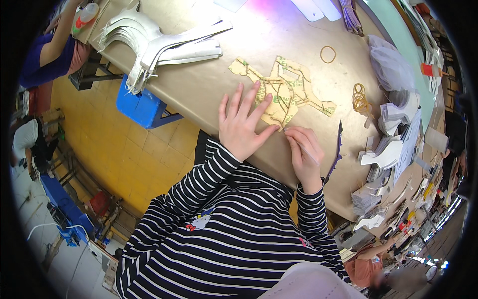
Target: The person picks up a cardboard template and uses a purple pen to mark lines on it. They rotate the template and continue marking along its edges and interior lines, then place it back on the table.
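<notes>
Yellow cut pieces (291,89) with green print and dark lines lie overlapping on the brown-covered table (199,94). My left hand (244,119) rests on their near left part, its fingers spread and flat. At their near tip, my right hand (304,152) is closed in a pinch round a slim pale pen-like tool (312,156). The tool's point is too small to make out. To the right of that hand lies a narrow purple-and-black tool (339,144).
A stack of silvery-white cut pieces (142,37) lies at the far left. Rubber bands (359,98), a translucent bag (391,65) and white piece stacks (386,152) line the right. A blue stool (139,104) stands beside the table. Another person's arm (57,42) shows at upper left.
</notes>
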{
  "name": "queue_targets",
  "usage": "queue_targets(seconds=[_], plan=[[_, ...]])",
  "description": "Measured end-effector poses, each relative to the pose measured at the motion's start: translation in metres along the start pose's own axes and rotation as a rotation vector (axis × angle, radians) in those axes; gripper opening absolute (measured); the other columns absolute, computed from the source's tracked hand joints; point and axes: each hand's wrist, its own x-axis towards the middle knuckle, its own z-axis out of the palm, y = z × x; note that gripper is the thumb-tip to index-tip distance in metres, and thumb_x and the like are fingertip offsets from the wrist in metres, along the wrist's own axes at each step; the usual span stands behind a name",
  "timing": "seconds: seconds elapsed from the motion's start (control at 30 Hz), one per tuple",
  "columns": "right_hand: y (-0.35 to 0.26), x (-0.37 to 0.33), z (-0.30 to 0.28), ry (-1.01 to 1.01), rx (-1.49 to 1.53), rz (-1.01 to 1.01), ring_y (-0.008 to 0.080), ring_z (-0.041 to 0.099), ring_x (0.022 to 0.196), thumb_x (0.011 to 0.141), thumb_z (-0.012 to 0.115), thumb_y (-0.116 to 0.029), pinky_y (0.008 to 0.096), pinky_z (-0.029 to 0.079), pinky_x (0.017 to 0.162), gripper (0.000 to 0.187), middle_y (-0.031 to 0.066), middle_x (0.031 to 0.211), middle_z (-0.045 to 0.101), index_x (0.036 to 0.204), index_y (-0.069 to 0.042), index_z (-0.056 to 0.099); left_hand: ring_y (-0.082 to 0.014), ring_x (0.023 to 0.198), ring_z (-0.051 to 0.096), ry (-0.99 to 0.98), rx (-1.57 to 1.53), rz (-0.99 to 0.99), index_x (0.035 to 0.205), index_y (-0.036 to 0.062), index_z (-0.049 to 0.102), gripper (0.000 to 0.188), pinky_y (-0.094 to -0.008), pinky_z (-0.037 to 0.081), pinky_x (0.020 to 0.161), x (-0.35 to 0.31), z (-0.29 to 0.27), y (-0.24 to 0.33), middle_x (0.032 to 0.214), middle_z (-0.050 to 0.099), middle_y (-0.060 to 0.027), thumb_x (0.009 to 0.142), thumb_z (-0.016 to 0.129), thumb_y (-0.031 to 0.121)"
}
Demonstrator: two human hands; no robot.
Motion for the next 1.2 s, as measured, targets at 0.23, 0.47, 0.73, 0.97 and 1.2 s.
queue_targets(seconds=[0.23,0.47,0.73,0.97,1.2], plan=[[0.020,-0.001,-0.040,0.252,-0.275,-0.015,0.0243,0.060,0.086,0.075,0.064,0.009,0.0316,0.050,0.077,0.028,0.0118,0.098,0.061,0.100,-0.005,0.067,-0.0356,0.132,0.032,0.007,-0.164,-0.042,0.128,0.0156,0.054,0.061,-0.0494,0.020,0.108,0.008,-0.014,0.002,0.142,0.040,-0.0101,0.075,0.071,0.039],[0.048,-0.019,-0.069,0.282,-0.553,0.330,0.0276,0.052,0.103,0.079,0.067,-0.006,0.0354,0.040,0.092,0.031,0.0111,0.104,0.057,0.110,-0.007,0.065,-0.0338,0.130,0.034,-0.204,-0.102,0.209,0.134,0.0218,0.047,0.071,-0.0566,0.019,0.108,0.054,-0.026,-0.006,0.135,0.042,-0.0090,0.069,0.075,0.019],[0.053,-0.043,-0.075,0.411,-0.382,0.411,0.0231,0.056,0.085,0.080,0.067,-0.005,0.0310,0.046,0.077,0.014,0.0102,0.093,0.057,0.091,0.002,0.061,-0.0267,0.101,0.049,-0.320,-0.170,0.128,0.122,0.0082,0.053,0.067,-0.0402,0.036,0.096,0.057,-0.048,-0.034,0.107,0.049,-0.0096,0.061,0.079,0.018],[0.043,-0.036,-0.078,0.639,0.065,0.619,0.0106,0.052,0.075,0.091,0.056,-0.009,0.0242,0.044,0.070,0.014,0.0025,0.084,0.057,0.098,0.002,0.061,-0.0252,0.089,0.048,-0.400,-0.206,0.028,0.117,0.0062,0.052,0.065,-0.0355,0.038,0.080,0.034,-0.037,-0.017,0.088,0.050,-0.0072,0.059,0.081,0.016],[0.016,-0.038,-0.089,0.666,0.379,0.514,0.0096,0.052,0.075,0.094,0.050,-0.010,0.0215,0.042,0.069,0.021,0.0042,0.087,0.058,0.110,0.002,0.056,-0.0168,0.088,0.052,-0.386,-0.685,-0.089,0.100,0.0051,0.053,0.029,-0.0280,0.044,0.080,0.028,-0.054,-0.033,0.096,0.056,-0.0055,0.076,0.070,0.007]])
